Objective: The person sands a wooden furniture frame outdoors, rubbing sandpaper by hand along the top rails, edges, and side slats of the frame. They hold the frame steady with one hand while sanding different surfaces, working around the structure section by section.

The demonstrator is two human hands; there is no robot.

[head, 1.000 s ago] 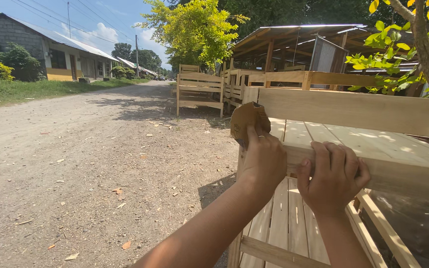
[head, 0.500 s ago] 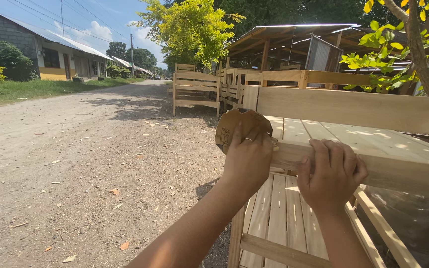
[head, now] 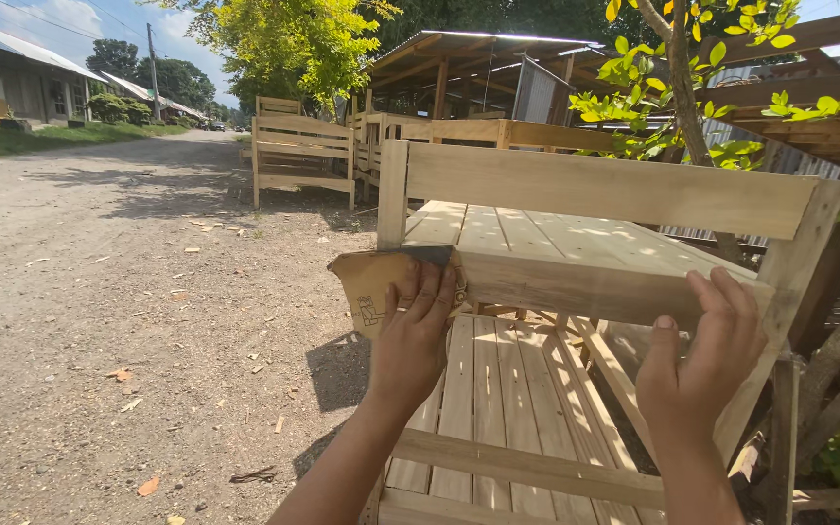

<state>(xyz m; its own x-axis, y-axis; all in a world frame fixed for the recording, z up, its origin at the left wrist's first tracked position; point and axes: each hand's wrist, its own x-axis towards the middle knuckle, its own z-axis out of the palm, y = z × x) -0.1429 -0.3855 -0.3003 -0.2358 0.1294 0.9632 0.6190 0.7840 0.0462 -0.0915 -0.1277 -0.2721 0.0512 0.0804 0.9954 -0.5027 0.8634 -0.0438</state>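
Observation:
My left hand (head: 415, 331) presses a brown sheet of sandpaper (head: 373, 287) against the left end of the front rail of a bare wooden bench frame (head: 595, 190). Its fingers lie flat over the paper at the rail's corner. My right hand (head: 707, 360) rests on the same front rail (head: 576, 282) further right, fingers spread along the board's face. The bench has a slatted top, a raised back board and slats lower down (head: 498, 389).
A gravel road (head: 99, 292) with scattered wood chips runs along the left. More unfinished wooden frames (head: 303, 156) stand behind, beside an open shed (head: 469, 68). A leafy young tree (head: 682, 87) and a metal fence sit to the right. Houses line the far left.
The view has come closer and shifted right. My left hand with the sandpaper slid down onto the rail's left corner, and my right hand moved right along the rail.

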